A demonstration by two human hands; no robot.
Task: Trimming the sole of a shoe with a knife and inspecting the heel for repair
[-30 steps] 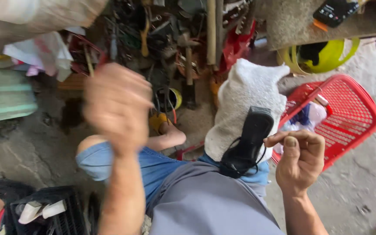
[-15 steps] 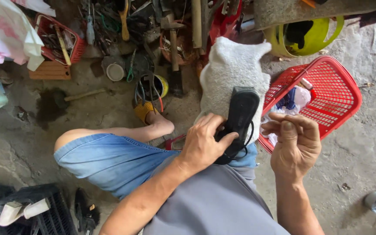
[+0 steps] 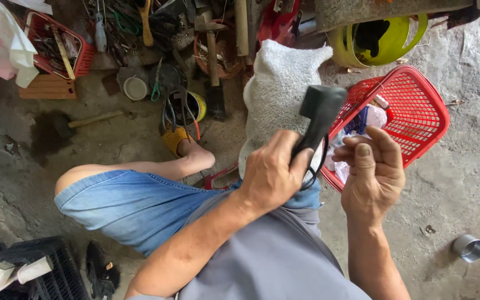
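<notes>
Grey fabric shirt [image 3: 273, 261], plain. Faded blue denim shorts [image 3: 134, 203], hemmed above knee. Yellow woven sandal [image 3: 174, 139] on foot. Left hand [image 3: 270, 175], right hand [image 3: 373, 175] bare; forearms uncovered, short-trimmed nails.

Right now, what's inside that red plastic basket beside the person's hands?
The red basket holds crumpled white and blue bits, perhaps paper or bags. The right hand and black sandal cover its near corner, hiding anything there.
</notes>
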